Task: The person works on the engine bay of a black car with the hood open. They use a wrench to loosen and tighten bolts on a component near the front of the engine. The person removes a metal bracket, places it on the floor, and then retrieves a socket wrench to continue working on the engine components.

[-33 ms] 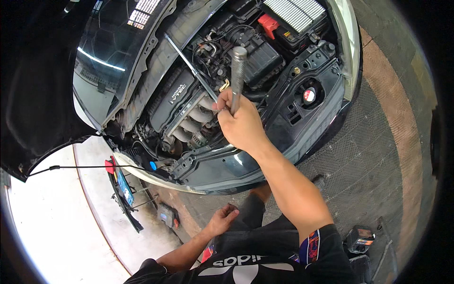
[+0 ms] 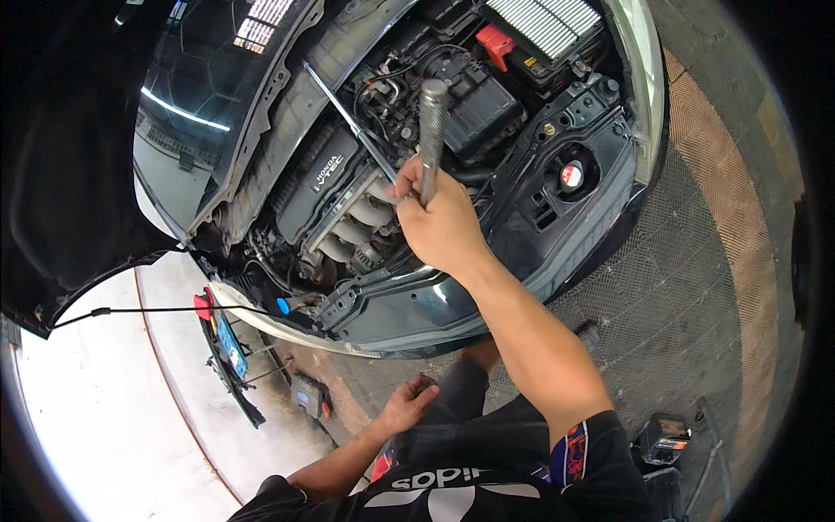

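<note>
My right hand (image 2: 439,217) reaches over the front of the engine bay, its fingers wrapped round the knurled metal handle (image 2: 433,122) of a hand tool. The handle points up out of the fist, and its working end is hidden by the hand. A long chrome rod (image 2: 344,111) slants from the windscreen side down to my right fingers; whether it joins the handle I cannot tell. Below lies the engine, with a black cover (image 2: 313,178) and a row of curved intake pipes (image 2: 352,230). Near my lap rests my left hand (image 2: 409,407), fingers curled and pressed together, any content hidden.
The raised bonnet (image 2: 70,174) fills the left, with a thin prop rod (image 2: 156,308) crossing below. A red-capped battery (image 2: 526,65) and a pleated air filter (image 2: 548,22) sit at the far right of the bay. A dark box (image 2: 663,439) stands on the floor.
The upper end of the metal handle has tilted slightly left, with my right hand turning a little. My left hand has not visibly moved.
</note>
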Action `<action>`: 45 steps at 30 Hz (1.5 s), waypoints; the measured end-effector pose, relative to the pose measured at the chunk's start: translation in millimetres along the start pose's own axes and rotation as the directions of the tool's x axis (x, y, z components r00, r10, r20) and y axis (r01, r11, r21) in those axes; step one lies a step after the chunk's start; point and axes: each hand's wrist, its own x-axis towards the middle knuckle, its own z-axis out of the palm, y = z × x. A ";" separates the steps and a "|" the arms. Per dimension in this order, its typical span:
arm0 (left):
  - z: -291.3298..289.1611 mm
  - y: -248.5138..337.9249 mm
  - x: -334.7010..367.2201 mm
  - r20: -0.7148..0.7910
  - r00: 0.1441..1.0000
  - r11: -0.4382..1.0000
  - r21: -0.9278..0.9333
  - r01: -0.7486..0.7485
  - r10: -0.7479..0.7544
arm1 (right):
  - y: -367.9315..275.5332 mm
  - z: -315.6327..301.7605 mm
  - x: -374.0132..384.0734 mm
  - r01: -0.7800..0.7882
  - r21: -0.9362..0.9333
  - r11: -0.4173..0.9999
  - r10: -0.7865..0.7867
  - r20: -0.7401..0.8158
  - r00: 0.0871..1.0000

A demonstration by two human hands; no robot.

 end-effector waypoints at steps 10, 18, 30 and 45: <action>-33.3 -0.6 19.2 -0.035 0.994 0.992 0.065 -0.104 0.106 | -4.3 28.3 72.1 0.005 -0.037 0.999 -0.006 -0.044 0.999; -40.5 16.3 21.8 -0.007 0.999 0.999 0.025 0.042 -0.042 | 3.8 27.9 86.3 -0.041 0.003 0.999 0.041 -0.006 0.999; -79.5 108.8 -4.0 -0.313 0.914 0.861 -0.355 -0.364 0.257 | -9.4 26.1 87.0 -0.471 0.791 0.390 0.378 0.328 0.866; -45.1 489.2 91.3 -0.034 0.768 0.438 0.837 -0.328 0.639 | 1.3 61.1 72.6 -0.138 0.827 0.545 0.027 0.147 0.989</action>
